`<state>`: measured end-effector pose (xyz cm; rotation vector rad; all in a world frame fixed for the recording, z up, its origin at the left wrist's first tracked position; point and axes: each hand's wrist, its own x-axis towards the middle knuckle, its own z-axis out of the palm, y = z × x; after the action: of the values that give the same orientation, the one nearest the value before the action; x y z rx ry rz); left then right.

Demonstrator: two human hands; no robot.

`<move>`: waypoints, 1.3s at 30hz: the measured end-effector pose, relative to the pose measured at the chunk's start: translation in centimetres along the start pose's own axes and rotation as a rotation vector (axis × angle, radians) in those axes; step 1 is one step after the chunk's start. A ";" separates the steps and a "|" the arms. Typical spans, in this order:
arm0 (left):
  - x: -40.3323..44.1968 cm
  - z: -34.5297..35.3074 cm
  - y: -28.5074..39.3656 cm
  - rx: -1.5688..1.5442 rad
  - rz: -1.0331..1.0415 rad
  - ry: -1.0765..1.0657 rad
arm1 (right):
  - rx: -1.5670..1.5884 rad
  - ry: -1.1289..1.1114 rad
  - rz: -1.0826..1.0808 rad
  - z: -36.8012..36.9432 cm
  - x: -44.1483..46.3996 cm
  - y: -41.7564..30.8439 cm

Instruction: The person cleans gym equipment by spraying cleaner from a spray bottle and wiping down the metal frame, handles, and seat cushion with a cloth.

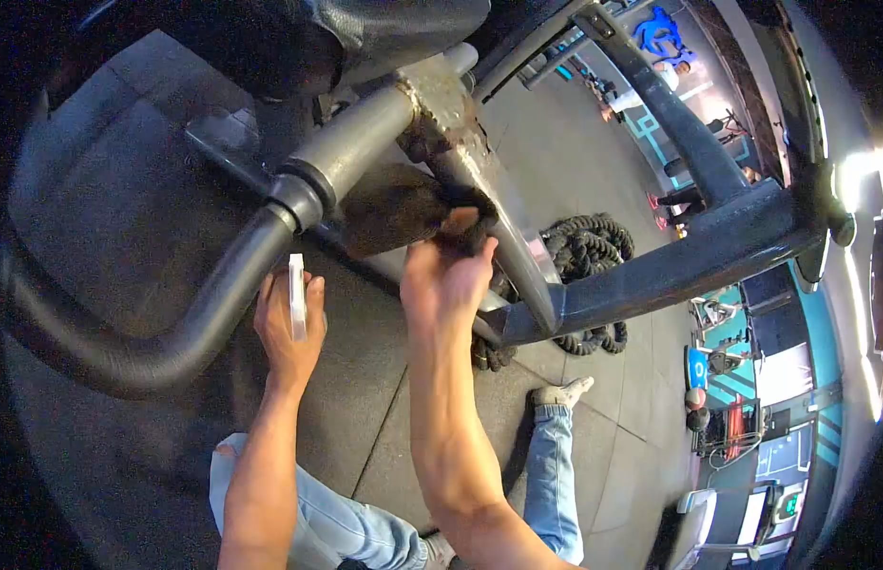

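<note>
My left hand (291,328) is closed around a slim white, flat-sided object (297,296), seen nearly edge-on, so its kind is unclear. It is just right of a bent grey metal tube (237,271) on a gym machine. My right hand (448,285) reaches up under the machine's angled steel bar (479,185), its fingers curled on a dark cloth-like piece (394,211) against the bar. The fingertips are partly hidden there. Above, the bar's joint (446,100) has worn, chipped paint with brownish marks.
A thick dark frame beam (660,271) runs to the right, with a coiled black battle rope (589,249) behind it. A black padded part (403,28) hangs overhead. My jean-clad legs (554,465) rest on dark floor tiles. Other people (651,90) and gym equipment are farther off.
</note>
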<state>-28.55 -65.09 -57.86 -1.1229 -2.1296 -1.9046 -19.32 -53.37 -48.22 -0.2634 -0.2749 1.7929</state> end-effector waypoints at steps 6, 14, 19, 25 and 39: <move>-0.3 -0.1 0.1 0.252 0.115 -0.048 | -0.768 -0.032 -0.238 2.0 -9.3 1.9; -2.0 1.2 -2.3 0.155 0.026 -0.081 | -1.846 -0.941 -0.908 9.9 -1.9 4.9; -1.5 1.6 -1.6 0.136 0.064 0.020 | -2.147 -0.905 -0.295 12.6 1.7 4.0; -1.0 -0.4 -0.5 0.107 0.100 0.024 | -1.716 -0.861 -0.725 9.3 -2.6 5.2; -1.6 -17.8 9.6 -0.111 0.217 -0.118 | -1.638 -0.922 -0.371 11.1 -5.9 5.0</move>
<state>-29.24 -81.95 -46.57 -1.4564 -1.8832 -1.9200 -26.14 -60.81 -39.17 -0.4331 -2.2539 0.8088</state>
